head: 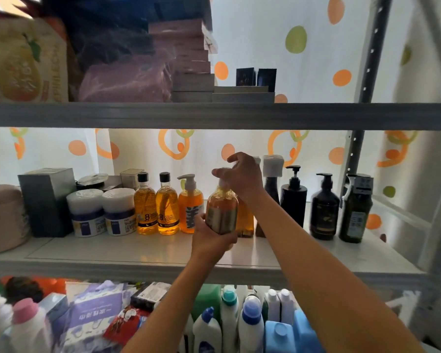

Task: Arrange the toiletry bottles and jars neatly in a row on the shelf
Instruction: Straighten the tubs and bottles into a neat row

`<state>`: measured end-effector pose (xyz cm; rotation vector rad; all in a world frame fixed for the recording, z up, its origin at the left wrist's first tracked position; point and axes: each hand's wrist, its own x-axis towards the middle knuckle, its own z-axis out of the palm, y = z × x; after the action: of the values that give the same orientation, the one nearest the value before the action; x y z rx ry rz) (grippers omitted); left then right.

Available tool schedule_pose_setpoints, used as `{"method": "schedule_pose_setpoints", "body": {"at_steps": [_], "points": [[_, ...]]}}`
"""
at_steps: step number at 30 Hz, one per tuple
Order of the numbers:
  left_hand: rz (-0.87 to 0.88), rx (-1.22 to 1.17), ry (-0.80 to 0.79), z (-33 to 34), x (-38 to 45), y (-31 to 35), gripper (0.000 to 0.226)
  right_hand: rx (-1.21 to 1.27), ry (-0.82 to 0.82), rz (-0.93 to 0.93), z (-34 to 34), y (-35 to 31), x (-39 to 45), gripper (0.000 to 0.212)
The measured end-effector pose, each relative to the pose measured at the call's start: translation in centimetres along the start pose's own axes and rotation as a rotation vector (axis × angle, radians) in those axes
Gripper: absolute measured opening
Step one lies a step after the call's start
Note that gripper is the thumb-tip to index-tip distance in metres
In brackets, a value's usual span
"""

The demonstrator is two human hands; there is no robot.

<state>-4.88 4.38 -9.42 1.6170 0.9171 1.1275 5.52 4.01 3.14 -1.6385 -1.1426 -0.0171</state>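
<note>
The left hand (209,235) is cupping the base of an amber pump bottle (222,210), fingers wrapped around it to carry its weight, just in front of the row on the shelf (138,253). The right hand (242,177) is pinching the pump top (probably turning the nozzle to match).

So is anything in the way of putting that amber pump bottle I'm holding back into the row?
Nothing visible blocks it. Both hands, left hand and right hand, hold the amber pump bottle in front of another amber bottle; the white shelf surface below is bare.
</note>
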Motion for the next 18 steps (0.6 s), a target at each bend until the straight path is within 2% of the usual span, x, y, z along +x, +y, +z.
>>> {"method": "schedule_pose_setpoints", "body": {"at_steps": [4,9,11,16,18], "points": [[-0.027,-0.065,-0.186,-1.7,-0.8,-0.5,0.076,0.072,-0.212,-0.027,-1.1,1.1,0.3,0.062],[-0.118,-0.125,-0.306,-3.3,-1.1,-1.7,0.079,0.076,-0.548,-0.038,-2.8,1.2,-0.5,0.037],[-0.133,-0.151,-0.347,-3.8,-1.2,-2.1,0.077,0.040,-0.622,-0.075,-2.6,0.6,-0.7,0.030],[-0.080,-0.112,-0.389,-4.2,-0.8,-0.9,0.060,-0.079,-0.387,-0.137,-1.0,-0.8,-0.2,0.019],[-0.005,-0.044,-0.380,-3.9,-0.7,-0.5,0.063,-0.119,-0.264,-0.152,-0.3,-1.4,0.1,0.017]]}}
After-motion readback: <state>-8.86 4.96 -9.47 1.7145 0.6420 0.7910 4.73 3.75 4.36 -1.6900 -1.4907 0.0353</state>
